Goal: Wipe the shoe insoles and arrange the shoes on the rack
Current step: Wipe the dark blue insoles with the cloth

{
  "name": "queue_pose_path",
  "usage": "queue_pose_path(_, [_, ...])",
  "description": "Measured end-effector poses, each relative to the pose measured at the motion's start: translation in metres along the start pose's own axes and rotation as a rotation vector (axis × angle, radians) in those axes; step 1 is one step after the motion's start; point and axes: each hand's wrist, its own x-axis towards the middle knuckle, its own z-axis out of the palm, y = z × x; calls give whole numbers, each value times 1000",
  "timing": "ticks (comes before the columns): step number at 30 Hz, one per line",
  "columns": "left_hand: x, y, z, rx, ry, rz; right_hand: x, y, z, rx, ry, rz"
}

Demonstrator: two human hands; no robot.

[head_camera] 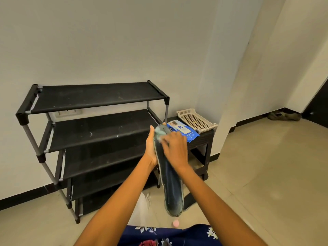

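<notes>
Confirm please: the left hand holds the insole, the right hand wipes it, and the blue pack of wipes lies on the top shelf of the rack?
Not quite. The head view shows the pack of wipes on the small dark table beside the rack, not on its top shelf. The rest is right.

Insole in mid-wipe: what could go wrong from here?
1. The left hand grips the insole only near its toe end; the long heel end hangs free and may flex or slip under the right hand.
2. A dropped insole would land on the floor and get dirty again.
</notes>
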Motion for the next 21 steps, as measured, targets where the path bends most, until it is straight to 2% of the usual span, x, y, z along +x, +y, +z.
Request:
queue_pose_path(2, [4, 0, -8, -14, 33, 1, -22, -7, 6, 48, -14, -57])
queue_pose_path(5, [4, -5, -15, -42, 10, -24, -15, 5, 4, -68, -19, -108])
queue_pose_path(10, [-1, -4, -1, 34, -4, -35, 19, 13, -7, -95, -4, 134])
queue_pose_path(13, [-3, 3, -3, -24, 22, -35, 3, 2, 0, 5, -32, 19])
queue_pose_path(17, [0, 6, -18, -67, 62, -49, -22, 3, -1, 166, -156, -93])
queue_pose_path(18, [-1, 5, -19, -58, 65, -65, -20, 7, -3, 183, -131, -57])
queue_pose_path(21, [-6, 5, -13, -41, 28, -73, -4, 18, -12, 351, 2, 211])
